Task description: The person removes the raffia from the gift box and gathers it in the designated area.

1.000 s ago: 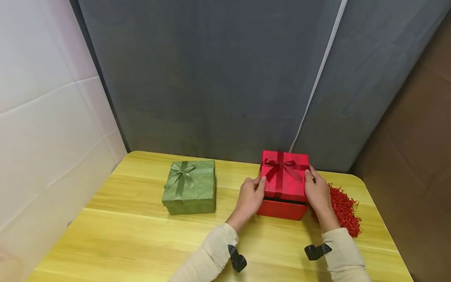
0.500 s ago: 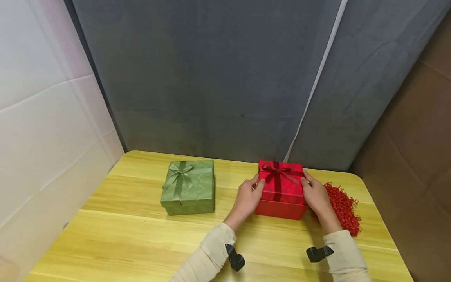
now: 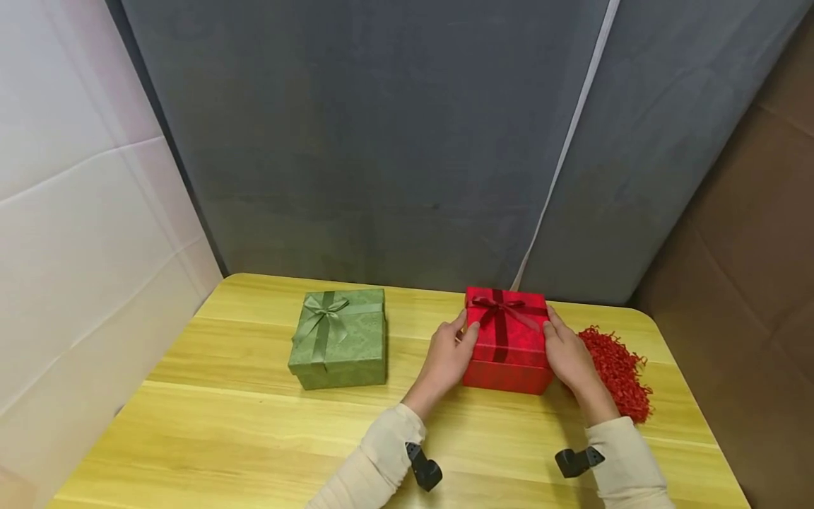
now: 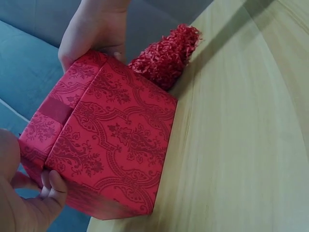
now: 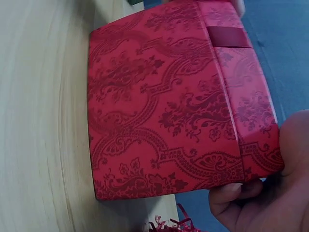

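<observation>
A red gift box (image 3: pixel 507 379) stands on the table, its patterned lid (image 3: pixel 518 341) sitting down over the base. Dark red ribbon with a bow (image 3: pixel 499 306) crosses the lid. My left hand (image 3: pixel 448 355) grips the lid's left side, thumb near the top edge. On the opposite side, my right hand (image 3: pixel 570 357) holds the lid the same way. In the left wrist view, curled fingertips (image 4: pixel 54 182) press where lid and base meet. Fingertips (image 5: pixel 227 192) of the right hand touch the lid's lower edge in the right wrist view. The inside of the box is hidden.
A green gift box (image 3: pixel 343 339) with a bow stands to the left, lid on. Red shredded paper (image 3: pixel 617 371) lies in a heap just right of the red box. The wooden table (image 3: pixel 254 438) ends at a grey wall (image 3: pixel 356 141) behind.
The lid was raised at the front with a dark gap one second ago. Both hands have lowered it, and the gap is closed. The green box and shredded paper have stayed put.
</observation>
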A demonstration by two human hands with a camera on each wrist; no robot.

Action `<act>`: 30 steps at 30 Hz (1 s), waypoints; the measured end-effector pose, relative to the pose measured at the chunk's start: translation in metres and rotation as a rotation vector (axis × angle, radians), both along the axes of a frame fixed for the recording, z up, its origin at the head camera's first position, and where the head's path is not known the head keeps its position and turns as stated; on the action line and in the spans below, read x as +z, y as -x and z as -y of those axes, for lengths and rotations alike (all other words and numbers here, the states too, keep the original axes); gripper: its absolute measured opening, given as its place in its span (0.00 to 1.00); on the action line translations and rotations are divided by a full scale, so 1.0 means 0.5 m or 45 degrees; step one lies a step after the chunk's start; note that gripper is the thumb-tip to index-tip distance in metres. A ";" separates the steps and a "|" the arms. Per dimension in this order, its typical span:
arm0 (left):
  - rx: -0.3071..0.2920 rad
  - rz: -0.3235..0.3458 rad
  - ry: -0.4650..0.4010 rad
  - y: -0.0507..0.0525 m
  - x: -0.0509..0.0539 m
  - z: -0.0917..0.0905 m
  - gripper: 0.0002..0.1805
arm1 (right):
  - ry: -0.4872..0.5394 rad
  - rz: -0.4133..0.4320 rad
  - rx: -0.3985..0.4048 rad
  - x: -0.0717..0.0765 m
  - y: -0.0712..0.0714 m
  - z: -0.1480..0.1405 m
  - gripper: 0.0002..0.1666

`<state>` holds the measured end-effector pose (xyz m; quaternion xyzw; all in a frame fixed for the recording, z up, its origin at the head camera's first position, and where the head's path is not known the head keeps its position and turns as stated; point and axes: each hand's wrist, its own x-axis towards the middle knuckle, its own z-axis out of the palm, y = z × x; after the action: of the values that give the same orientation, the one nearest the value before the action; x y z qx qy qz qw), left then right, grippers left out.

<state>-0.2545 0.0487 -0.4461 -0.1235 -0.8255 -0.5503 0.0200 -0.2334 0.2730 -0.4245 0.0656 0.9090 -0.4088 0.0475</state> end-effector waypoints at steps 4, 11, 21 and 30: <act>0.017 -0.010 -0.014 -0.007 0.001 0.003 0.30 | 0.028 -0.024 -0.002 -0.001 -0.005 0.002 0.36; 0.030 -0.044 -0.029 -0.016 0.004 0.001 0.29 | 0.012 -0.043 -0.031 0.001 -0.014 0.004 0.36; 0.059 -0.039 -0.003 -0.027 0.011 0.004 0.29 | -0.017 -0.074 -0.041 -0.002 -0.024 0.009 0.37; 0.039 -0.033 0.038 -0.031 -0.011 0.011 0.29 | -0.126 -0.130 -0.010 -0.022 -0.035 0.018 0.37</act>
<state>-0.2391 0.0430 -0.4517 -0.1183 -0.8351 -0.5359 0.0370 -0.2159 0.2642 -0.4357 0.0505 0.9291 -0.3663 -0.0040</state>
